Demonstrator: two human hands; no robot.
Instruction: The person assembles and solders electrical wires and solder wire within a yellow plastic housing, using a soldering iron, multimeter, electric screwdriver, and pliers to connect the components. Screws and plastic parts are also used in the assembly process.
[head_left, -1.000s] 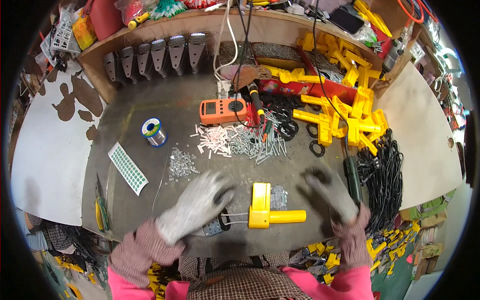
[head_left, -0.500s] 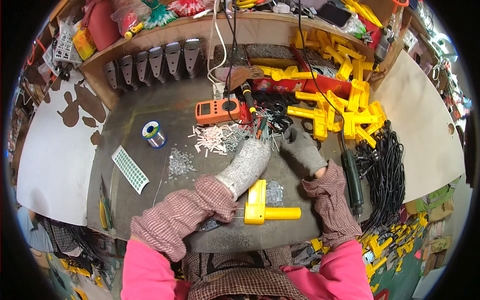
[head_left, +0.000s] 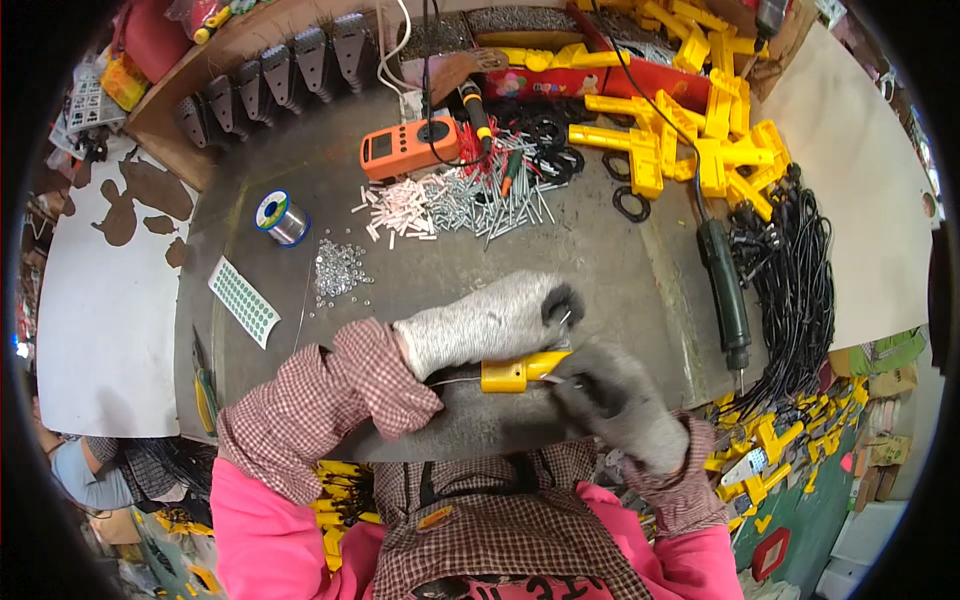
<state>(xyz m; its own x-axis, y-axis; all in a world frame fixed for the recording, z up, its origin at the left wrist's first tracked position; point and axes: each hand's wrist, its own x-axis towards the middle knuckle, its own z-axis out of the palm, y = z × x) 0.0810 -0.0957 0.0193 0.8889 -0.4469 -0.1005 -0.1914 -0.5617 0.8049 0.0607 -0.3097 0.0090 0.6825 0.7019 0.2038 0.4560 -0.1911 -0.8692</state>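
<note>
Both my hands wear grey knitted gloves. My left hand point(head_left: 495, 315) is closed, its fingertips pinching a thin metal piece that looks like a screw point(head_left: 566, 318). Just below it, a yellow L-shaped plastic housing point(head_left: 503, 376) lies at the bench's near edge, with a thin wire at its left side. My right hand point(head_left: 625, 400) is closed round the housing's right-hand end and hides that part. Farther back lies a pile of long silver screws point(head_left: 510, 195), beside small pale pink sleeves point(head_left: 400, 208).
An orange multimeter point(head_left: 405, 148), a solder spool point(head_left: 283, 220), clear beads point(head_left: 338, 268) and a green-dotted sticker sheet point(head_left: 243, 302) are at the left. Yellow housings point(head_left: 645, 160), an electric screwdriver point(head_left: 722, 285) and black cables point(head_left: 800, 280) crowd the right.
Both hands have come back from the screw pile toward the near edge. My right hand has taken hold of the yellow housing, which now lies turned. The view has shifted too.
</note>
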